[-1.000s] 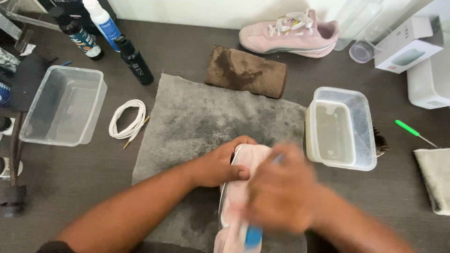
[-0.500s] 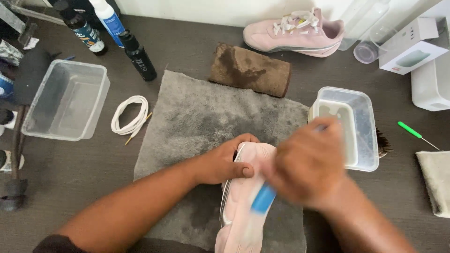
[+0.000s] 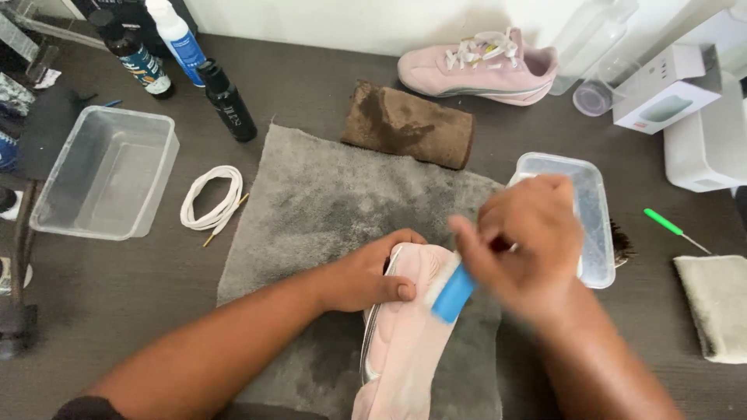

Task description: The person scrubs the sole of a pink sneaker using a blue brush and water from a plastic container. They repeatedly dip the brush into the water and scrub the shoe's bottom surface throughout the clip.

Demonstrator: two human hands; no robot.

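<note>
A pale pink shoe [image 3: 405,342] lies sole-up on a grey towel [image 3: 327,210] near the front of the dark table. My left hand [image 3: 372,274] grips the shoe's far end and holds it down. My right hand [image 3: 529,245] is blurred just right of the shoe, above the near end of a clear tub [image 3: 583,194]. It is closed on a brush with a blue handle [image 3: 451,294] whose blue end hangs over the shoe's edge. The brush's bristles are hidden by my fingers.
A second pink shoe [image 3: 482,66] sits at the back, a brown cloth [image 3: 408,124] before it. Left are an empty clear tub [image 3: 105,171], white laces [image 3: 212,198] and bottles [image 3: 226,101]. Right are a green-handled tool [image 3: 673,229], a beige cloth [image 3: 720,303] and white boxes [image 3: 661,97].
My right hand has lifted the blue-handled brush off the shoe and carried it up and to the right, toward the clear tub. My left hand stays on the shoe.
</note>
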